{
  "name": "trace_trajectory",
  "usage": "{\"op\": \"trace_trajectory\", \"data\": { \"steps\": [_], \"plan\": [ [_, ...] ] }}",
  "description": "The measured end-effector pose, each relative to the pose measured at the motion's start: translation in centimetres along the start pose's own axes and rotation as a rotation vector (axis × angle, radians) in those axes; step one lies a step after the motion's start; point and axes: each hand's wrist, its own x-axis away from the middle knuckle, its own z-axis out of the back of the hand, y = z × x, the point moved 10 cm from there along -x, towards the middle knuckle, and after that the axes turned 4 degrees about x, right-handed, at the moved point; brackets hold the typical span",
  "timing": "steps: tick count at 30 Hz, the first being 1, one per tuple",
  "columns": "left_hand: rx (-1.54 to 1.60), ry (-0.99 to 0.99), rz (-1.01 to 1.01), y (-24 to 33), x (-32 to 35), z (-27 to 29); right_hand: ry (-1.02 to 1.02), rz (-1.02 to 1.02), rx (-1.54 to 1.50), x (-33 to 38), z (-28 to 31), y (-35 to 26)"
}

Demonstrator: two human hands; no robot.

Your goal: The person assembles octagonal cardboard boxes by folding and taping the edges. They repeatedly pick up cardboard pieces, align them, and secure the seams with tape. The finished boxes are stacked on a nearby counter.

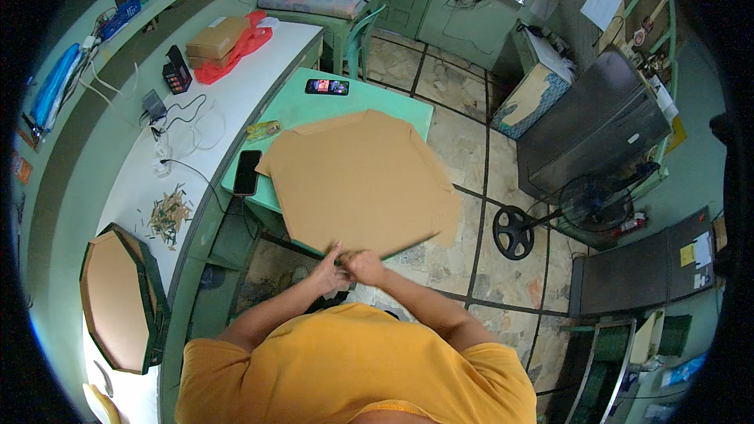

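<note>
A large brown cardboard sheet (357, 180) with angled corners lies on the green table (385, 96), its right side overhanging the table. At its near edge my two hands meet, close to my body. My left hand (326, 273) has its thumb up along the edge, with the fingers curled below. My right hand (364, 267) is closed in a fist right beside it. Whatever is between them is too small and blurred to make out. A thin dark line (420, 242) runs along the sheet's near right edge.
A black phone (247, 173) and a clear yellowish packet (263, 130) lie left of the sheet; a lit phone (327, 87) is beyond it. On the white counter (126, 188) are small strips (170, 216) and an octagonal cardboard tray (118, 302). A fan (593, 202) stands right.
</note>
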Motion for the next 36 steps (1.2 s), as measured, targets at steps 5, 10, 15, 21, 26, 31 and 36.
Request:
{"op": "trace_trajectory", "data": {
  "steps": [5, 10, 15, 21, 26, 31, 36],
  "plan": [
    [0.010, 0.179, -0.185, -0.1, -2.4, 4.6, -0.004, -0.052, -0.062, -0.1, 0.6, -0.7],
    [-0.006, 0.104, -0.298, 4.7, -0.2, 7.8, 0.631, -0.619, -0.009, 9.8, 15.1, 15.1],
    [-0.216, 0.000, -0.378, 10.6, 3.3, 6.0, 0.621, -1.159, -0.156, 19.9, 19.8, 26.5],
    [-1.087, 0.379, -0.869, 20.8, 6.1, 1.6, 0.799, -0.934, -1.207, 16.8, 20.1, 24.6],
    [-0.843, 0.444, -0.861, 26.9, 5.7, 3.4, 1.048, -0.695, -1.132, 13.5, 27.0, 18.4],
    [-0.787, 0.449, -1.004, 29.1, 9.0, 3.9, 1.095, -0.641, -1.087, 9.9, 29.0, 14.9],
    [-0.341, 0.166, -0.902, 31.2, 10.3, 9.1, 1.036, -0.760, -1.185, 3.2, 26.1, 14.9]
  ]
}}
